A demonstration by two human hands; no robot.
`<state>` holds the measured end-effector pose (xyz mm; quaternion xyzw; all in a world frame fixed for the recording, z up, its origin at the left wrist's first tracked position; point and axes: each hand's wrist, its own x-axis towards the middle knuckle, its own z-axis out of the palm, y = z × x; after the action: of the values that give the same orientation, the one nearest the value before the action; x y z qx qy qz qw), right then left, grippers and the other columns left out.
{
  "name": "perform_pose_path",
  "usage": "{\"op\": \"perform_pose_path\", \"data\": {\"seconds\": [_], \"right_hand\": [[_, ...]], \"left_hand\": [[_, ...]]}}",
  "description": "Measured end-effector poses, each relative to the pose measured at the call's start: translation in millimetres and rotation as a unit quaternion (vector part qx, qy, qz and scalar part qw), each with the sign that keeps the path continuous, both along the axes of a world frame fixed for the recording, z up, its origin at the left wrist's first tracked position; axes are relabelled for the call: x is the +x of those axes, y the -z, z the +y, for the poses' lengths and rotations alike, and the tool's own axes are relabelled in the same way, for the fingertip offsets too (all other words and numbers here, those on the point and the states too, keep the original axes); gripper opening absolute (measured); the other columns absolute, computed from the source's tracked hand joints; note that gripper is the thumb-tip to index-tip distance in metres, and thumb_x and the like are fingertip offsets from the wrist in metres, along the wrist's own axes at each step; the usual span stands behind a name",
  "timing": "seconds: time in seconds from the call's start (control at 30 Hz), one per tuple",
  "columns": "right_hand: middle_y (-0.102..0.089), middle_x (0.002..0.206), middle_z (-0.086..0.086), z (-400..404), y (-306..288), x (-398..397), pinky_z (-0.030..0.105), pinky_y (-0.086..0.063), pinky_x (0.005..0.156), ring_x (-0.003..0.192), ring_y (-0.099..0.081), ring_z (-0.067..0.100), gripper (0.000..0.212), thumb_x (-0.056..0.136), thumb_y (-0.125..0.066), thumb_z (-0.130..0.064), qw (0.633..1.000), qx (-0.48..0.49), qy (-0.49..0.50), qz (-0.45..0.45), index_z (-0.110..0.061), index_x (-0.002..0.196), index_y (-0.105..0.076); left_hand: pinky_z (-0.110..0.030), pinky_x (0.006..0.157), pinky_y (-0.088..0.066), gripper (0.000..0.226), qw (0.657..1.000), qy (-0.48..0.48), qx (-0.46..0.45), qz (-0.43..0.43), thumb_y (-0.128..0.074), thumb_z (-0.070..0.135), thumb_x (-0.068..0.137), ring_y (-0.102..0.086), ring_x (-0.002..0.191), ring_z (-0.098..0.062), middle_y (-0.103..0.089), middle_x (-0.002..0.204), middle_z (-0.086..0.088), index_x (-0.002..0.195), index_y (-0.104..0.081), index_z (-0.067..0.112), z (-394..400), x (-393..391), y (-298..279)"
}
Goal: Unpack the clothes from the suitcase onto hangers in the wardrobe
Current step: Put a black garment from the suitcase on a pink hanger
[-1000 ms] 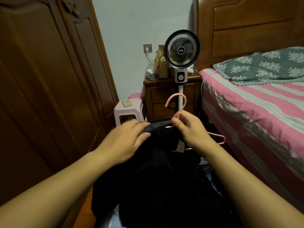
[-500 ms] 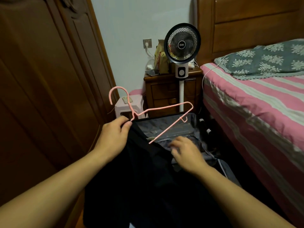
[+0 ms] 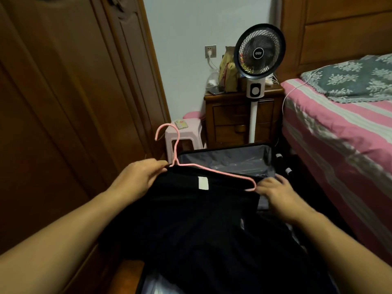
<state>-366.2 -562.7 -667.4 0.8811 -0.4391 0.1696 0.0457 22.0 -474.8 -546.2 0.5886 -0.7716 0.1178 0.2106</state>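
A black garment (image 3: 203, 225) with a white label hangs in front of me on a pink wire hanger (image 3: 214, 171), whose hook points up and left. My left hand (image 3: 137, 179) pinches the hanger's neck together with the garment's top edge. My right hand (image 3: 277, 196) grips the garment at the hanger's right end. Behind and below lies the open suitcase (image 3: 229, 158) with its grey lining showing. The brown wooden wardrobe (image 3: 70, 102) stands shut on the left.
A standing fan (image 3: 258, 54) and a wooden nightstand (image 3: 233, 119) are straight ahead. A pink stool (image 3: 188, 132) sits beside the wardrobe. The bed (image 3: 343, 132) with a pink striped cover fills the right side, leaving a narrow aisle.
The hanger has dropped from tilted above the garment to lying inside its top edge. My right hand moved up to the hanger's right end. My left hand kept its hold.
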Motion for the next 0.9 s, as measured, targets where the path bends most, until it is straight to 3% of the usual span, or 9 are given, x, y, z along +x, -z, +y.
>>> {"op": "perform_pose_path", "data": {"seconds": [0.13,0.23,0.3,0.4,0.47,0.53,0.63,0.73,0.9], "right_hand": [[-0.059,0.077,0.004,-10,-41,-11,0.040,-0.049,0.070,0.082,-0.058,0.031,0.033,0.060,-0.046,0.003,0.999,0.015,0.024,-0.032,-0.014,0.079,-0.068],[-0.056,0.079,0.002,-11,-67,-2,0.042,-0.051,0.072,0.085,-0.056,0.030,0.035,0.061,-0.053,0.014,0.995,-0.032,0.048,-0.077,-0.013,0.079,-0.067],[-0.060,0.086,0.005,3,-95,23,0.032,-0.047,0.072,0.090,-0.057,0.030,0.028,0.066,-0.051,0.010,0.982,-0.110,-0.016,-0.151,-0.008,0.082,-0.065],[-0.053,0.126,0.006,31,-134,67,0.027,-0.047,0.090,0.110,-0.055,0.020,0.027,0.086,-0.060,0.000,0.945,-0.139,-0.131,-0.264,-0.007,0.112,-0.063],[-0.045,0.139,0.003,26,-132,70,0.029,-0.041,0.107,0.124,-0.048,0.017,0.045,0.092,-0.066,-0.021,0.949,-0.095,-0.109,-0.281,-0.013,0.134,-0.054],[-0.050,0.142,0.004,5,-111,49,0.041,-0.038,0.109,0.129,-0.047,0.023,0.054,0.097,-0.052,-0.043,0.981,-0.027,-0.003,-0.195,-0.019,0.145,-0.044],[-0.063,0.117,0.008,-9,-89,20,0.043,-0.042,0.090,0.115,-0.057,0.033,0.033,0.103,-0.036,-0.045,0.990,0.084,0.076,-0.080,-0.026,0.121,-0.055],[-0.049,0.080,0.001,4,-98,32,0.037,-0.031,0.067,0.086,-0.057,0.033,0.023,0.104,-0.040,-0.037,0.991,0.095,0.044,-0.086,-0.027,0.084,-0.036],[-0.058,0.092,0.001,29,-122,67,0.045,-0.043,0.074,0.089,-0.056,0.027,0.021,0.105,-0.036,-0.040,0.988,0.065,-0.065,-0.128,-0.023,0.096,-0.043]], "left_hand": [[-0.031,0.046,-0.046,0.039,0.992,0.036,-0.057,-0.103,-0.042,0.036,0.099,-0.064,0.064,-0.025,-0.061,0.081,0.000,0.116,-0.071,0.016,-1,-9,14],[-0.030,0.040,-0.038,0.034,0.983,0.040,-0.075,-0.163,-0.043,0.032,0.098,-0.061,0.060,-0.028,-0.058,0.080,-0.001,0.116,-0.069,0.017,-4,-14,17],[-0.032,0.041,-0.043,0.025,0.987,-0.001,-0.081,-0.139,-0.051,0.028,0.100,-0.064,0.063,-0.031,-0.059,0.081,-0.001,0.117,-0.068,0.020,-8,-20,17],[-0.040,0.051,-0.053,0.023,0.992,-0.061,-0.092,-0.057,-0.059,0.032,0.099,-0.066,0.072,-0.037,-0.062,0.086,-0.001,0.117,-0.069,0.023,-16,-36,10],[-0.042,0.057,-0.055,0.026,0.993,-0.063,-0.102,-0.023,-0.054,0.036,0.101,-0.067,0.077,-0.037,-0.064,0.090,-0.001,0.119,-0.068,0.024,-17,-38,2],[-0.043,0.060,-0.055,0.027,0.992,-0.042,-0.116,0.007,-0.049,0.037,0.103,-0.066,0.082,-0.035,-0.064,0.093,0.000,0.119,-0.067,0.023,-14,-39,-5],[-0.040,0.064,-0.055,0.022,0.991,-0.009,-0.123,0.054,-0.055,0.033,0.102,-0.066,0.085,-0.030,-0.065,0.094,0.002,0.117,-0.068,0.023,-9,-42,-11],[-0.039,0.068,-0.055,0.026,0.992,0.035,-0.099,0.067,-0.053,0.040,0.102,-0.065,0.084,-0.021,-0.063,0.092,0.006,0.116,-0.068,0.026,-11,-51,-14],[-0.039,0.076,-0.056,0.026,0.990,0.117,-0.050,0.058,-0.051,0.040,0.101,-0.065,0.092,-0.015,-0.067,0.100,0.008,0.116,-0.068,0.026,-13,-85,-17]]}}
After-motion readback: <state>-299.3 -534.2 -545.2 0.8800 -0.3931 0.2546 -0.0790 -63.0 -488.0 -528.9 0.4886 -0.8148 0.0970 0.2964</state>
